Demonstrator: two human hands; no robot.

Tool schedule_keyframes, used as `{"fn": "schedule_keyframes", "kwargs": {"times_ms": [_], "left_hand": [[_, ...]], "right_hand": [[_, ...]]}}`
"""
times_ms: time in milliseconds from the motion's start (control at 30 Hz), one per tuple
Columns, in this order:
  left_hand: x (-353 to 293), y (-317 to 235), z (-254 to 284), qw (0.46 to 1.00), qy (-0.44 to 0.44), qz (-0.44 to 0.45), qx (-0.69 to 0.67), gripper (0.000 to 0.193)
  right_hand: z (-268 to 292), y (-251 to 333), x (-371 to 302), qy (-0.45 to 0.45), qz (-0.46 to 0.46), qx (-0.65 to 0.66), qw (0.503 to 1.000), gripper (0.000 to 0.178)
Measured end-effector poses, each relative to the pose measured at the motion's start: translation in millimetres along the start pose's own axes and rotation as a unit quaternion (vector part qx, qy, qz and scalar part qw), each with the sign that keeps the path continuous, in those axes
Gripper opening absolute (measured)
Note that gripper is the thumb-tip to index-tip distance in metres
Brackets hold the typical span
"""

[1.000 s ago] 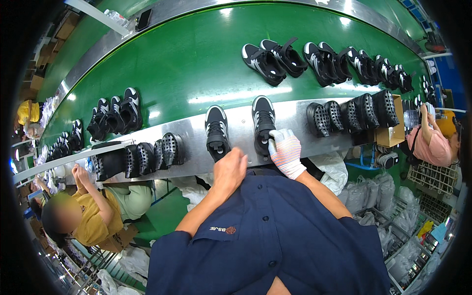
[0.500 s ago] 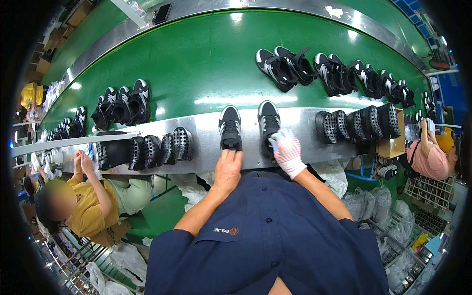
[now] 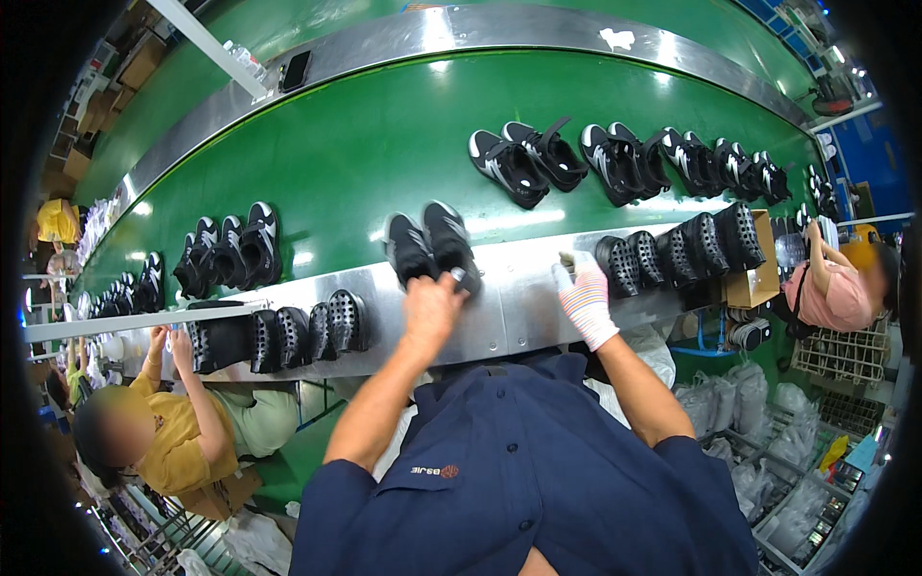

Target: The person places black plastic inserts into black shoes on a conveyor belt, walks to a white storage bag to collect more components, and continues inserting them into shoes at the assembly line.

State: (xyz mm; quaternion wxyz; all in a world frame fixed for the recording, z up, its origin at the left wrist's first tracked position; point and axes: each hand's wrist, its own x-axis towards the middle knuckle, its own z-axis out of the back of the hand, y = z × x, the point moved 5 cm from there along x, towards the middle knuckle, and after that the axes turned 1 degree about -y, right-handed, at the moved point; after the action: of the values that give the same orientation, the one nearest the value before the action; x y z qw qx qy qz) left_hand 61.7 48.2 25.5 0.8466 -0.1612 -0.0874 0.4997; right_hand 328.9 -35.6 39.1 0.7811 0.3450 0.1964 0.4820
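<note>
My bare left hand (image 3: 432,305) is closed on the heel ends of two black sneakers with silver-grey trim. The left sneaker (image 3: 408,248) and the right sneaker (image 3: 447,233) sit side by side, toes pointing away, partly over the green belt; motion blurs them. My right hand (image 3: 586,302), in a white glove with coloured stripes, hovers over the metal ledge (image 3: 519,298) with thumb and fingers apart and nothing in it. Closest to it is a row of black shoe-shaped pieces (image 3: 617,266) covered in round dots; whether these are studs or holes, I cannot tell.
More sneakers stand on the green belt (image 3: 355,154), right (image 3: 509,168) and left (image 3: 259,245). Other dotted black pieces (image 3: 346,320) line the ledge at left, by a white bar (image 3: 144,322). A cardboard box (image 3: 754,278) is at right. People sit at both sides.
The two sneakers, apart on the ledge before, are now together, farther left and toward the belt, in my left hand. My right hand has left its sneaker and moved right. The view has shifted.
</note>
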Motion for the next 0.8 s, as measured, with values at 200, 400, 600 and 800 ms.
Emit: {"fn": "schedule_keyframes", "kwargs": {"times_ms": [200,400,600,800], "left_hand": [[73,84,51,0.96,0.138,0.121,0.21,0.053],[123,-63,-8,0.995,0.01,-0.076,-0.06,0.047],[213,-149,-96,0.997,0.049,-0.058,-0.023,0.063],[273,-177,-116,0.968,0.188,0.139,-0.086,0.064]], "right_hand": [[42,-30,14,0.029,-0.07,0.037,0.996,0.027],[68,-26,-50,0.06,-0.167,0.144,0.974,0.022],[75,-74,-104,0.03,-0.288,0.215,0.933,0.019],[125,-123,-132,-0.13,-0.323,0.187,0.919,0.019]]}}
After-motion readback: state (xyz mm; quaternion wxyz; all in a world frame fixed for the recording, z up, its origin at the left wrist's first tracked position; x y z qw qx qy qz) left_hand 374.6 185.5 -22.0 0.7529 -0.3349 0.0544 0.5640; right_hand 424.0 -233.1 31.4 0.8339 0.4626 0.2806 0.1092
